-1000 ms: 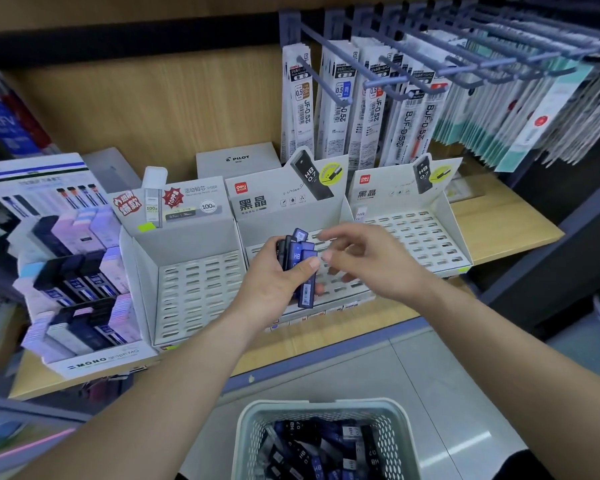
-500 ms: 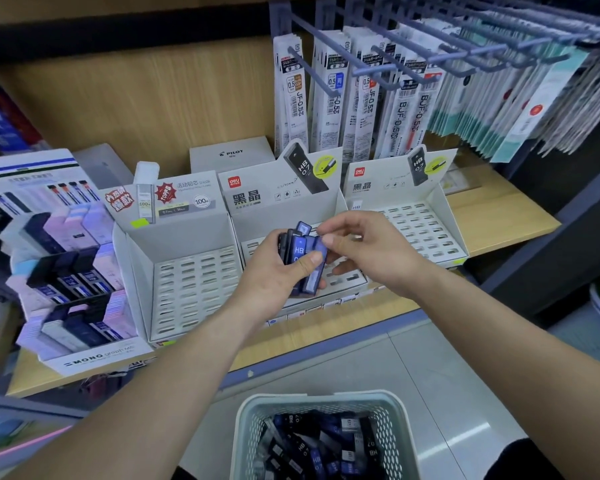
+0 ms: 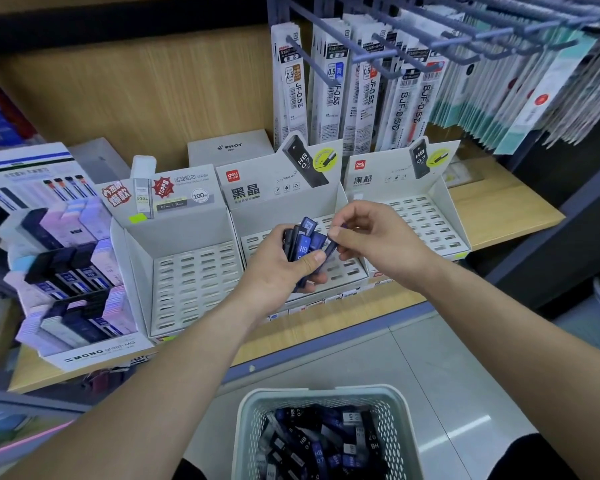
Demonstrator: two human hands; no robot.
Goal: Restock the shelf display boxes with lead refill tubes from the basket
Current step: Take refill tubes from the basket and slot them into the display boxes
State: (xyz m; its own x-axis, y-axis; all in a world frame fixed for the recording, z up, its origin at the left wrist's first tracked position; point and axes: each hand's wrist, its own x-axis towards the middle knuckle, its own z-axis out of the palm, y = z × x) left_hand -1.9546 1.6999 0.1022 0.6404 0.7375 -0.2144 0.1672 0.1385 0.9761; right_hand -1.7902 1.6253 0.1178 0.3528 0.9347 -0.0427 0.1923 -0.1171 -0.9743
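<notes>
Noted left hand (image 3: 274, 268) curled round a bundle of tubes (image 3: 303, 242), dark blue, thumb laid across the front, "HB" legible on one label

Noted right hand (image 3: 378, 237) pinching a single tube (image 3: 330, 250) between thumb and forefinger at the right edge of the bundle, touching it; could not tell whether it was fully clear of the others

Found both hands above the slotted tray of the middle display box (image 3: 257, 199)

Logged left display box (image 3: 174, 237) and right display box (image 3: 440, 188) flanking it, all three in a row on the wooden shelf (image 3: 499, 209)

Found basket (image 3: 323, 393) at the bottom of view, below the hands and in front of the shelf edge, holding a loose heap of tubes (image 3: 323, 441) with HB 0.7 labels

Recorded hanging refill packs (image 3: 368, 91) on hooks above the boxes, a grey carton (image 3: 229, 147) behind the middle box, and a stepped display of pastel and dark cases (image 3: 66, 271) at far left
</notes>
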